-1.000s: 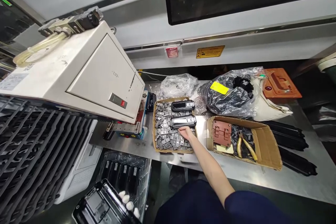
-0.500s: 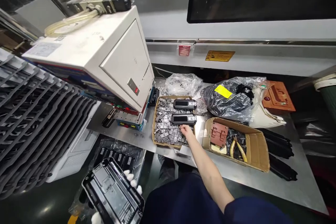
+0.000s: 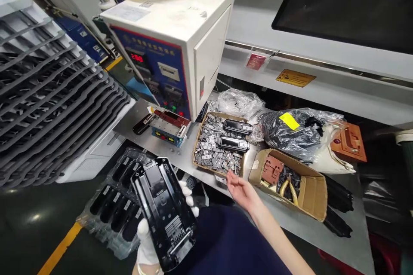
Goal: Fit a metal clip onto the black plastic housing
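Note:
My left hand (image 3: 146, 240), in a white glove, grips a black plastic housing (image 3: 166, 212) by its sides. The open inner face of the housing, with ribs and slots, is turned up towards me. My bare right hand (image 3: 241, 190) is just in front of the near edge of a cardboard box (image 3: 195, 154). Its fingers are drawn together, and whatever they pinch is too small to make out. Inside that box lie many small grey metal pieces (image 3: 211, 148), with two black plastic parts (image 3: 234, 143) resting on top.
A white control machine (image 3: 167, 30) stands on the metal table (image 3: 222, 185), with a small fixture (image 3: 169, 126) below it. Right of the box are another carton (image 3: 311, 193) with yellow-handled pliers (image 3: 292, 191) and a plastic bag (image 3: 290, 137). Black parts fill a tray (image 3: 119, 240) lower left; stacked grey racks (image 3: 64, 107) stand left.
My right hand has come out of the box towards me. The housing in my left hand has moved up and right in view. The view has swung left, showing the machine's front panel.

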`<state>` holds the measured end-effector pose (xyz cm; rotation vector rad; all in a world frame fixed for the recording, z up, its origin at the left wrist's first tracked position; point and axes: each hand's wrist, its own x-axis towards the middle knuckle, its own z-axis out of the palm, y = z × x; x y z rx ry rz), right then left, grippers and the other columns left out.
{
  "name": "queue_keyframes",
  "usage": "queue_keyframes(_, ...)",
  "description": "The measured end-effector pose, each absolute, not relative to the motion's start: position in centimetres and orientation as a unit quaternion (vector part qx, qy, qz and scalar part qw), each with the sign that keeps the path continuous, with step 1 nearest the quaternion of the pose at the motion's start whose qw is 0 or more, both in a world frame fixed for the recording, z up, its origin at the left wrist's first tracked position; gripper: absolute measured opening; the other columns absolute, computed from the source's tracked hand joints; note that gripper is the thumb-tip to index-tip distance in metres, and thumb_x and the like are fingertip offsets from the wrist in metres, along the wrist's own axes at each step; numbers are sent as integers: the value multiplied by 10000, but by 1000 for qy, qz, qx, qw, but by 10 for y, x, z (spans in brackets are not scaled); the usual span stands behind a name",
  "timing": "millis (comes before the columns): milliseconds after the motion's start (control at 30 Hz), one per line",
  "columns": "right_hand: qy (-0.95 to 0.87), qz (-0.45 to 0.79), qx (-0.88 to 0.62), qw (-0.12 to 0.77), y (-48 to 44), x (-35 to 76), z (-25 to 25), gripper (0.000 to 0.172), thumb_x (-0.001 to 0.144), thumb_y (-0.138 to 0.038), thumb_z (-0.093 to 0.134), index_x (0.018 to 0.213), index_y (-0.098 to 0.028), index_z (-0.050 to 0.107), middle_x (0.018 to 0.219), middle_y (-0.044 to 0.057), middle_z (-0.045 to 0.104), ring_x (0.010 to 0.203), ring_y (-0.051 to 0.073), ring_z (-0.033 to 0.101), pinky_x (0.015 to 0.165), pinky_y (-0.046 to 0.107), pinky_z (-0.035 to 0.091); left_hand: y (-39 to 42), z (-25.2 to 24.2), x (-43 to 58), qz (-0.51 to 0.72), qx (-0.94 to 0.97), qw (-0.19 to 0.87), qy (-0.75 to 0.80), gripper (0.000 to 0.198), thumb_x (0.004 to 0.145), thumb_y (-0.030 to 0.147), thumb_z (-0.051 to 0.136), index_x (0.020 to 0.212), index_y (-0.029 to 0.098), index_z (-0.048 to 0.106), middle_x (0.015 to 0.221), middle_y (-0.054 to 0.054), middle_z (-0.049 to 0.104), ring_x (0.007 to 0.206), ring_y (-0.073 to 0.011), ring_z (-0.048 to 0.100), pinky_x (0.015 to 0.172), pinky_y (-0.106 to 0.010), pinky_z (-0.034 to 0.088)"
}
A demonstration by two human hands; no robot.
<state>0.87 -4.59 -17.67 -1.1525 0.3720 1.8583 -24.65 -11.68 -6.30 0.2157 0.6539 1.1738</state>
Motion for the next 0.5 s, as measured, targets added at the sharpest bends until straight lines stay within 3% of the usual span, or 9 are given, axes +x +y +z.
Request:
queue_keyframes(167,253,761,-443,400,-79,-4,-126,410,692,188,578,947,-120,669,791,2,673,615,83,671,609,145,617,-97,-44,-224,506,106,847,124,862,744,563,937,1494,276,627,1416,-3,721,1277,-151,690,1132,-238,543)
queue_keyframes(400,285,743,-401,455,-70,-12,-79,568,536,183,684,936,-202,561,763,-80,547,582,65,573,511,136,545,-101,-28,-215,495,74,865,29,861,797,484,923,1519,175,573,1454,-57,699,1304,-181,678,1168,-346,543)
queue_keyframes(500,279,722,-403,488,-63,-12,-67,657,402,194,780,874,-198,546,722,-99,504,547,57,536,477,135,525,-105,-35,-227,468,111,872,98,922,741,614,910,1515,230,589,1437,-44,697,1279,-209,682,1144,-365,549)
